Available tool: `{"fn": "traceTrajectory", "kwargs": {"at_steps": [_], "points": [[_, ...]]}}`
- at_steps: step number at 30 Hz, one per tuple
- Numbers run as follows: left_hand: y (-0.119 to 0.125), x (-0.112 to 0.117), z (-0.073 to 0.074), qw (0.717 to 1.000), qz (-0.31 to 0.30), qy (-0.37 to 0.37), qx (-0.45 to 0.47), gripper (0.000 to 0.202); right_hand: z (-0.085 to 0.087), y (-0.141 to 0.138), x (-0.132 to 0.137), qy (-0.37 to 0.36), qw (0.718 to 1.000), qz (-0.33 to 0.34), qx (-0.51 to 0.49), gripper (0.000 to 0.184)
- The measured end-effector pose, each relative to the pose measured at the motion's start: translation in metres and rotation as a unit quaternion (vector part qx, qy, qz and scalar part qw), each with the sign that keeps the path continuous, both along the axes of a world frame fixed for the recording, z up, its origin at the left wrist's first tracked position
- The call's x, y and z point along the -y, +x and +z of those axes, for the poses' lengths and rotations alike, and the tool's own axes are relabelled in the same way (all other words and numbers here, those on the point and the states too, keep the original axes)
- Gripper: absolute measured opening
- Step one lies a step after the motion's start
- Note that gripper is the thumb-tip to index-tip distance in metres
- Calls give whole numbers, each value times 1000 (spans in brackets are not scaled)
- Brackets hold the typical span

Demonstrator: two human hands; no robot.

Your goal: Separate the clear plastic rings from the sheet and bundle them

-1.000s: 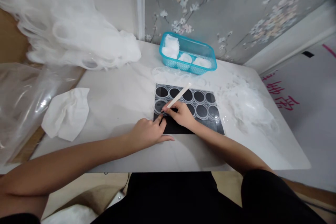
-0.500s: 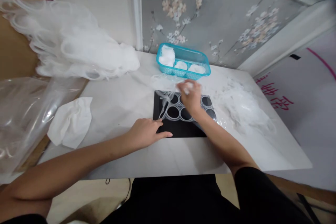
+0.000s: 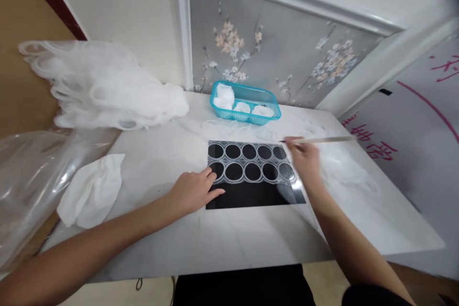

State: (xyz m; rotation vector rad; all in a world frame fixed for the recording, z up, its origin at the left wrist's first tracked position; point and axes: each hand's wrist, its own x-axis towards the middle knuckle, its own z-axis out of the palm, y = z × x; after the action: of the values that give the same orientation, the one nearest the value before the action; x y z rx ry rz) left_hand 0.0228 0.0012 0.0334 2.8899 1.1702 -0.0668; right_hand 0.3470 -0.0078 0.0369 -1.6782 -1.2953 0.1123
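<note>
On the table [image 3: 158,153], left hand [image 3: 193,191] against the black sheet [image 3: 247,195], right hand [image 3: 305,158] around a slim white stick [image 3: 333,139]

Near the middle of the table, rests the left fingertips on the left edge of the sheet, with the thumb spread apart toward its plain near strip. Just beside the far right part of the sheet, pinches the stick in the right hand, with its long end toward the right, nearly level; cannot tell, through blur, how each finger closes. On the sheet, two rows of five pale rings [image 3: 243,181] around dark circles, with a bright glare at the right. Just beyond, thin clear scraps [image 3: 233,129], then a blue basket [image 3: 253,118] with white rounds [image 3: 224,96] inside, stacked highest at its left end. Right of the right wrist, a translucent heap [image 3: 353,179]. At far left, a white looped bundle [image 3: 125,91]; nearer, a crumpled white cloth [image 3: 91,193] beside clear plastic [image 3: 27,196].
</note>
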Motion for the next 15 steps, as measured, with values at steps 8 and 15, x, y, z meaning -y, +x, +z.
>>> {"fn": "traceTrajectory", "kwargs": {"at_steps": [8, 15], "points": [[-2, 3, -8, 997, -17, 69, 7, 56, -18, -129, -36, -45, 940, 338, -8, 16], [-4, -11, -17, 998, 17, 56, -12, 75, -38, -129, -52, -114, 945, 305, -39, 20]]}}
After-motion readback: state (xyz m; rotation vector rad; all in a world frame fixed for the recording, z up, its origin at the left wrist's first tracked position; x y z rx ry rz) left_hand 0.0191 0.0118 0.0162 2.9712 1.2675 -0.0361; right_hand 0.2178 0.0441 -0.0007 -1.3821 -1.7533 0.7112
